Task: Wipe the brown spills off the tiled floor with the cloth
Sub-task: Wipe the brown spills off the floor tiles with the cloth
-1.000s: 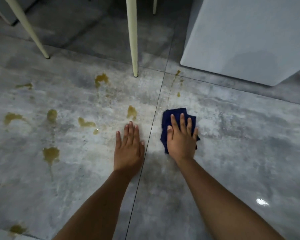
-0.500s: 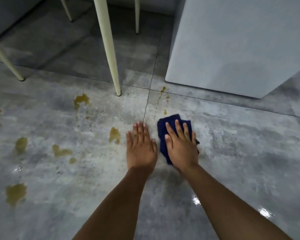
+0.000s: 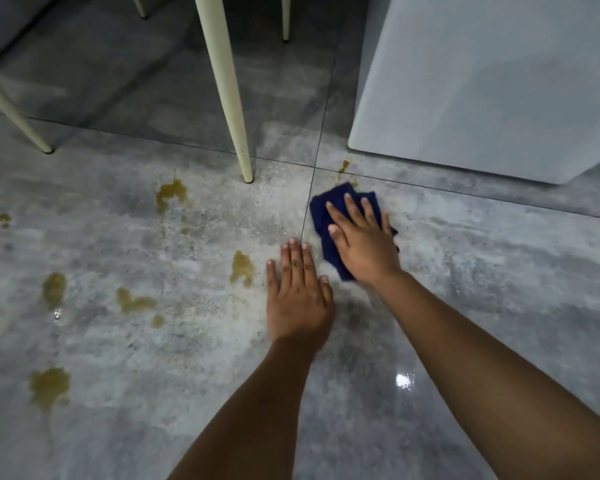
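A dark blue cloth (image 3: 326, 209) lies on the grey tiled floor (image 3: 482, 271), and my right hand (image 3: 362, 240) presses flat on it with fingers spread. A small brown drip (image 3: 344, 166) sits on the grout line just beyond the cloth. My left hand (image 3: 297, 296) rests flat and open on the floor, just left of the cloth. Several brown spills dot the tile to the left: one (image 3: 241, 268) beside my left hand, one (image 3: 169, 195) farther back, others (image 3: 132, 303) (image 3: 49, 386) toward the left edge.
A cream chair leg (image 3: 227, 91) stands on the floor just behind the spills, with another (image 3: 11, 112) at the far left. A pale grey cabinet (image 3: 482, 81) fills the upper right, its base close to the cloth.
My right hand has pushed the cloth forward over the small spots toward the grout-line drip. My left hand stays flat on the floor. The view has shifted forward.
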`<action>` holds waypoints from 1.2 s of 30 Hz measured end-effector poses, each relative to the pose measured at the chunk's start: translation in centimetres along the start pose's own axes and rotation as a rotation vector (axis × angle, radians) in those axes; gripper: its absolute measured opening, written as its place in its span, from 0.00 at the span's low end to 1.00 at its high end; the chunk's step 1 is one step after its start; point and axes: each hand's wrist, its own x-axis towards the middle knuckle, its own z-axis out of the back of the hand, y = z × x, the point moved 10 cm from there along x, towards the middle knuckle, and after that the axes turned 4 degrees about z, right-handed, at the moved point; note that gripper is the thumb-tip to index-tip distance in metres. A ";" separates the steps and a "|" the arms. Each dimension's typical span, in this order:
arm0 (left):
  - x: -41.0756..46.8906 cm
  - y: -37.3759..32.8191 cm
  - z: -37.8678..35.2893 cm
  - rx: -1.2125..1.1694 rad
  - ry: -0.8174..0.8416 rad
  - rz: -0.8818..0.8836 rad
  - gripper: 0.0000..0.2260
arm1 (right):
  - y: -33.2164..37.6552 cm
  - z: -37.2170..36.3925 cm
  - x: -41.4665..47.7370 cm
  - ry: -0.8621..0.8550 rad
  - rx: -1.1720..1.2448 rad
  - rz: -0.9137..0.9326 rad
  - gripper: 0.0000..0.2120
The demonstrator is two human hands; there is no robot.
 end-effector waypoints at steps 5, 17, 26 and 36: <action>0.0 0.0 0.0 -0.017 -0.008 -0.006 0.27 | -3.6 0.6 1.8 -0.040 -0.001 -0.088 0.23; 0.1 0.0 0.1 -0.016 0.003 0.008 0.28 | -2.0 1.0 7.4 -0.025 0.030 -0.087 0.24; 0.1 0.0 0.0 -0.002 0.018 0.011 0.28 | -1.4 0.3 1.1 -0.101 0.048 -0.270 0.25; 0.1 0.0 0.2 0.018 0.009 0.004 0.29 | -10.4 2.0 -1.1 -0.145 0.062 -0.458 0.25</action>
